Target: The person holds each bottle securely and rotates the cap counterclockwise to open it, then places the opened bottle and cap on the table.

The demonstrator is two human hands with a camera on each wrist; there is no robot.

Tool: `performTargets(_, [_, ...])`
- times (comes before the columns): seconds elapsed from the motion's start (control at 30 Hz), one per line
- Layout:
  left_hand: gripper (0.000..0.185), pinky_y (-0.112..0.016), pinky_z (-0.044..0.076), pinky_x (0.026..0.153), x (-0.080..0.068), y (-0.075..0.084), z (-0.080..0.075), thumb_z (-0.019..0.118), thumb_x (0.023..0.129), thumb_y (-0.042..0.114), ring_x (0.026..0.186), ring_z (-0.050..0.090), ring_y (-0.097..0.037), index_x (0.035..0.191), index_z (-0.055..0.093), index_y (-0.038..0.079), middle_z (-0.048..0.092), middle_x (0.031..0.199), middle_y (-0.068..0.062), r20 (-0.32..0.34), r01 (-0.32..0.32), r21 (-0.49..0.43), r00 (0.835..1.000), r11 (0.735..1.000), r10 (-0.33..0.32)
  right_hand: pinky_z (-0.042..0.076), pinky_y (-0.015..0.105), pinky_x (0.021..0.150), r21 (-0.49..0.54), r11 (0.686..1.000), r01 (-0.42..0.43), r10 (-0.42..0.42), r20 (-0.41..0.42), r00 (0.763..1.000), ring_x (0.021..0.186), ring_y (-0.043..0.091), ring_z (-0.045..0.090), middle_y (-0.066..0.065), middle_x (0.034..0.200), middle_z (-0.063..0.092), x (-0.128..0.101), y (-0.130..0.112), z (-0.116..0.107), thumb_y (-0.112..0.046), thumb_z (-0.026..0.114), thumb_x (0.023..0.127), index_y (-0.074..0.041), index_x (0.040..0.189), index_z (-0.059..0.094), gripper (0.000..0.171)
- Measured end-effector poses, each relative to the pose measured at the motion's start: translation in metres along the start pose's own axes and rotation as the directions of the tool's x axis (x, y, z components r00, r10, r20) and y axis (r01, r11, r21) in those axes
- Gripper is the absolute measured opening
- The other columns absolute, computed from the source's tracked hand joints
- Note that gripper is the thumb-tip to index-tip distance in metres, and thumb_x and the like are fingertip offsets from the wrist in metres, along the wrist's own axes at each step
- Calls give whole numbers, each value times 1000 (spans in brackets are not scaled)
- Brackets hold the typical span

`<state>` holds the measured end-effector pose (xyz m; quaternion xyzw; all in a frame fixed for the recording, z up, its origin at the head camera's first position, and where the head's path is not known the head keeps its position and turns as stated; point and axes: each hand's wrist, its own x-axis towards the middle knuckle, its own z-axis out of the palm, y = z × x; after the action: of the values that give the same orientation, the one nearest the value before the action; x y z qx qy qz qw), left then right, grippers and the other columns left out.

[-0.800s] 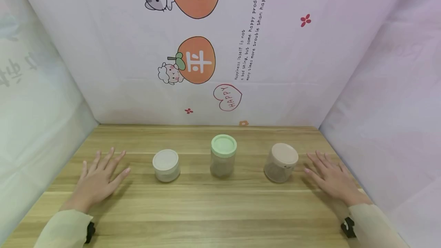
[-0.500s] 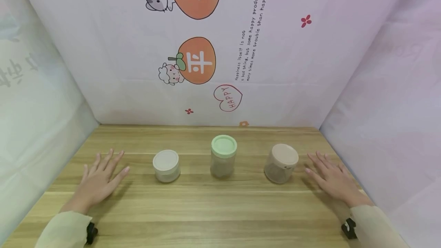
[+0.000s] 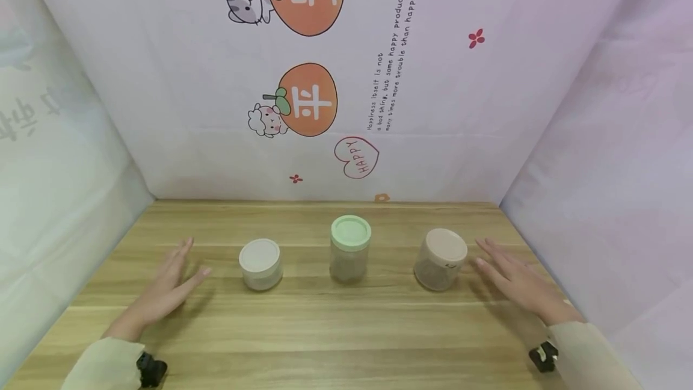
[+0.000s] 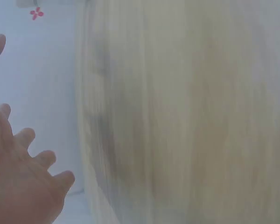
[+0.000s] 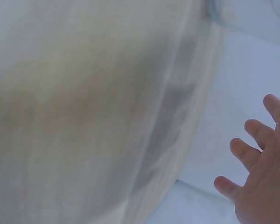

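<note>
Three lidded clear jars stand upright in a row in the head view: a short jar with a white lid (image 3: 260, 263), a taller jar with a green lid (image 3: 350, 248) and a jar with a beige lid (image 3: 441, 259). My left hand (image 3: 162, 290) is held to the left of the white-lidded jar, apart from it, fingers extended and holding nothing. To the right of the beige-lidded jar, my right hand (image 3: 517, 281) also has its fingers extended, with a small gap to the jar. Both wrist views show spread fingers above the wood.
The jars stand on a wooden tabletop (image 3: 346, 336). White printed cloth (image 3: 433, 155) rises behind the table, and plain pale cloth walls flank both sides. Each wrist carries a small black device near a cream sleeve (image 3: 103, 366).
Both hands have lifted and turned inward from lying palm down on the table, the left more than the right. The jars stay in place while the head view shifts slightly.
</note>
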<state>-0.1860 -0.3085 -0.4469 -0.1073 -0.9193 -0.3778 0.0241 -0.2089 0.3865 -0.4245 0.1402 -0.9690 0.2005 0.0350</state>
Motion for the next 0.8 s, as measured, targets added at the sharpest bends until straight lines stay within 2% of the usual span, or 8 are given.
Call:
performTargets(0.1, [91, -84, 9, 99, 1, 2, 3, 58, 102, 38, 142, 3, -59, 161, -6, 12, -3, 162, -30, -8, -2, -16, 1000, 1000, 1, 20, 78, 103, 10, 1000, 27, -27, -17, 999, 137, 57, 29, 26, 159, 25, 4, -6, -1, -42, 41, 108, -14, 160, 25, 61])
performTargets(0.17, [94, -84, 15, 97, 3, 4, 6, 61, 100, 38, 140, 10, -61, 161, -4, 12, 3, 161, -31, -9, 2, -15, 1000, 1000, -2, 25, 75, 103, 2, 998, 63, -63, -58, 996, 135, 55, 34, 27, 155, 33, 7, -11, -3, -38, 45, 108, -9, 157, 31, 59])
performTargets(0.27, [99, -79, 26, 98, 4, 7, 10, 68, 96, 37, 138, 22, -60, 161, -2, 11, 10, 160, -33, -4, 7, -47, 1000, 999, -7, 32, 73, 98, -39, 990, 135, -139, -138, 981, 130, 52, 43, 27, 146, 46, 12, -21, -5, -31, 53, 106, -4, 150, 42, 53])
performTargets(0.37, [103, -70, 35, 100, 6, 11, 14, 72, 94, 34, 135, 29, -59, 161, -1, 8, 14, 158, -34, 8, -2, -121, 1000, 993, 3, 35, 72, 93, -85, 978, 192, -205, -199, 958, 124, 47, 49, 23, 139, 54, 17, -31, -9, -26, 58, 103, -4, 144, 49, 48])
performTargets(0.53, [99, -64, 37, 104, 7, 16, 20, 77, 91, 29, 133, 37, -55, 159, 10, 2, 25, 156, -32, -2, -28, -195, 1000, 980, 28, 37, 71, 88, -112, 962, 247, -267, -230, 936, 122, 46, 52, 22, 136, 56, 22, -42, -14, -19, 62, 100, -4, 142, 51, 45])
performTargets(0.7, [89, -66, 38, 102, 8, 18, 26, 77, 90, 28, 131, 42, -54, 156, 25, 1, 34, 152, -29, 0, -14, -243, 1000, 970, 14, 41, 65, 93, -139, 947, 289, -318, -280, 906, 118, 42, 55, 19, 133, 60, 27, -57, -17, -15, 67, 96, -3, 138, 55, 46])
performTargets(0.8, [85, -65, 39, 102, 9, 19, 30, 78, 90, 26, 129, 45, -53, 154, 28, 0, 38, 149, -30, 2, -16, -273, 1000, 962, 17, 42, 60, 96, -147, 934, 327, -357, -297, 886, 116, 39, 57, 16, 132, 61, 33, -71, -19, -16, 68, 95, -4, 137, 56, 46])
